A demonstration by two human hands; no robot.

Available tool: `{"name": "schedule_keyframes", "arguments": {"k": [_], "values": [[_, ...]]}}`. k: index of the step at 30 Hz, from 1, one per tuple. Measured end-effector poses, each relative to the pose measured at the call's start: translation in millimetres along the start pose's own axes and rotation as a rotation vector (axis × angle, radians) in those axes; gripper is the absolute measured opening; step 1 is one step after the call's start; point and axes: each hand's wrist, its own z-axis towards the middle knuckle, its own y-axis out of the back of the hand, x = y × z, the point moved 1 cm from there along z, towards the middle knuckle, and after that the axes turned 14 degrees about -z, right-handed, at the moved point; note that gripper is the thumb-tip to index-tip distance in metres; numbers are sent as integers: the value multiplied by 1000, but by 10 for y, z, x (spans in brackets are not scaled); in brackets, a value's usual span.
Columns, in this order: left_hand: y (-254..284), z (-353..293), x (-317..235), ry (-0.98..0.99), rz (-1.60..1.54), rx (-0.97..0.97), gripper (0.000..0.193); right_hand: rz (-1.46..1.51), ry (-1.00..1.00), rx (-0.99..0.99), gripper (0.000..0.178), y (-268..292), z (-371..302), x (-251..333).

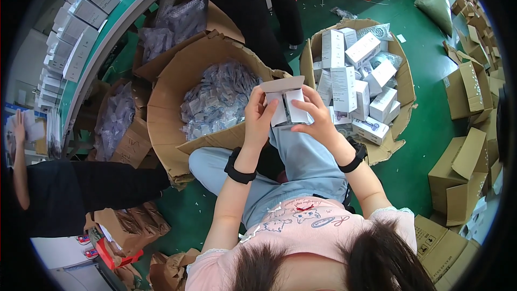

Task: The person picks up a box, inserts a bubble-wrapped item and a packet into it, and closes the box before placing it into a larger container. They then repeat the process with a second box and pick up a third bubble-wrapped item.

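Left hand (259, 114) and right hand (319, 114), fingers (270, 109) grasping white box (294, 105), flaps (285, 83) open, directly between them; neither hand nearer; long axis foreshortened, unclear.

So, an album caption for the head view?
Left hand and right hand hold an open white box near a filled carton.

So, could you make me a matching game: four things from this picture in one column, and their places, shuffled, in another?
Things
1. Small open box
2. Heap of small packets
3. Pile of white boxes
4. Olive sack

Places
A. In the right-hand carton
B. On the green floor, upper right
C. In the left hand and right hand
D. In the round-sided carton, left of the hands

Pairs: 1-C, 2-D, 3-A, 4-B
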Motion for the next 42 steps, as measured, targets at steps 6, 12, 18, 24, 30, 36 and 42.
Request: {"name": "schedule_keyframes", "arguments": {"k": [6, 12, 18, 24, 30, 36, 42], "values": [[-45, -11, 41, -46, -128, 20, 39, 46, -96, 77, 66, 47, 12, 25], [-69, -38, 49, -95, -12, 79, 56, 129, -139, 30, 65, 4, -69, 3], [0, -30, 47, 37, -177, 57, 54, 55, -155, 1, 60, 17, -13, 70], [-9, -7, -52, -61, 57, 124, 42, 9, -155, 54, 54, 75, 69, 80], [170, 147, -407, -193, 378, 606, 28, 67, -169, 15, 70, -2, 9, 39], [-109, 47, -580, -234, 976, 623, 42, 276, -351, -43, 79, -69, -34, 32], [-125, -14, -493, -359, 1143, 617, 39, 253, -263, 31, 69, -62, 52, 36]]}}
